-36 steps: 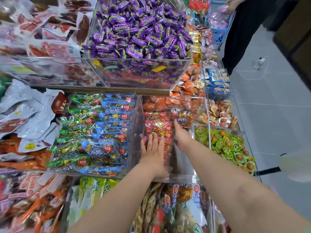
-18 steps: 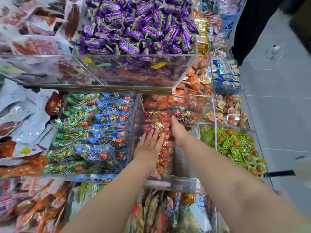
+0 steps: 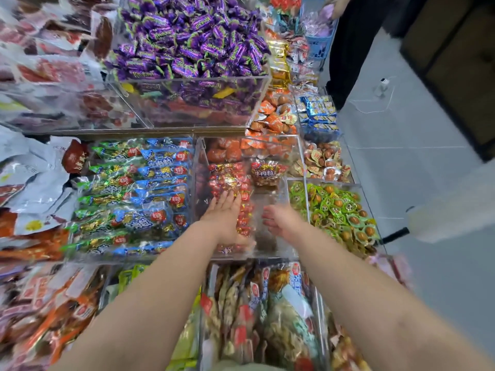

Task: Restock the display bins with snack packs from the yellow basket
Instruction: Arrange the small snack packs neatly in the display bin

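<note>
Although the head view shows red snack packs [image 3: 227, 178] lined along the left side of the clear bin [image 3: 267, 254], its right side is mostly bare, so restocking looks half done. The left hand [image 3: 225, 218] lies flat on them, fingers straight; the right hand [image 3: 281, 219] hovers over the bare part, empty, fingers loosely spread. The yellow basket is out of view.
</note>
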### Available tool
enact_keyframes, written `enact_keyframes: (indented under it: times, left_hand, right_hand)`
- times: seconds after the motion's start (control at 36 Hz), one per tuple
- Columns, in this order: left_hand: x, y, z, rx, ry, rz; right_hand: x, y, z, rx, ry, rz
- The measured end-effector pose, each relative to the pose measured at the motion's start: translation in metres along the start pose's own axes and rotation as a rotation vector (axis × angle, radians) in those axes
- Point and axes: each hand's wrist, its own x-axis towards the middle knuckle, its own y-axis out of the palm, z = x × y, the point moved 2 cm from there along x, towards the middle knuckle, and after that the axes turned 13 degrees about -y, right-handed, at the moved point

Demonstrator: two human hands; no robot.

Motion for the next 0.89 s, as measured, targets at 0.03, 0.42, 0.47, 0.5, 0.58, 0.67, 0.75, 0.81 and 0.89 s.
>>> enact_keyframes:
  times: [0.03, 0.42, 0.47, 0.5, 0.58, 0.67, 0.75, 0.81, 0.89]
  left_hand:
    - [-0.006, 0.000, -0.003, -0.091, 0.015, -0.035]
    - [-0.112, 0.057, -0.051, -0.908, 0.037, -0.516]
    - [-0.121, 0.065, -0.056, -0.898, 0.074, -0.481]
    - [-0.124, 0.072, -0.059, -0.913, 0.075, -0.407]
    - [-0.133, 0.104, -0.073, -0.940, -0.014, -0.105]
    - [-0.147, 0.148, -0.085, -0.889, -0.107, 0.116]
    - [-0.172, 0.192, -0.093, -0.809, -0.136, 0.278]
    - [-0.190, 0.220, -0.099, -0.751, -0.185, 0.366]
    - [-0.219, 0.257, -0.109, -0.672, -0.274, 0.519]
  right_hand:
    - [-0.012, -0.003, -0.001, -0.008, -0.007, 0.004]
    - [-0.140, -0.060, -0.040, 0.292, -0.054, -0.126]
    - [-0.150, -0.070, -0.073, 0.316, -0.019, -0.184]
    - [-0.156, -0.076, -0.091, 0.354, 0.006, -0.214]
    - [-0.175, -0.093, -0.150, 0.415, 0.066, -0.265]
    - [-0.205, -0.109, -0.213, 0.401, 0.113, -0.285]
    - [-0.248, -0.122, -0.278, 0.432, 0.220, -0.331]
    - [-0.282, -0.130, -0.322, 0.412, 0.335, -0.358]
    - [-0.334, -0.137, -0.380, 0.447, 0.417, -0.419]
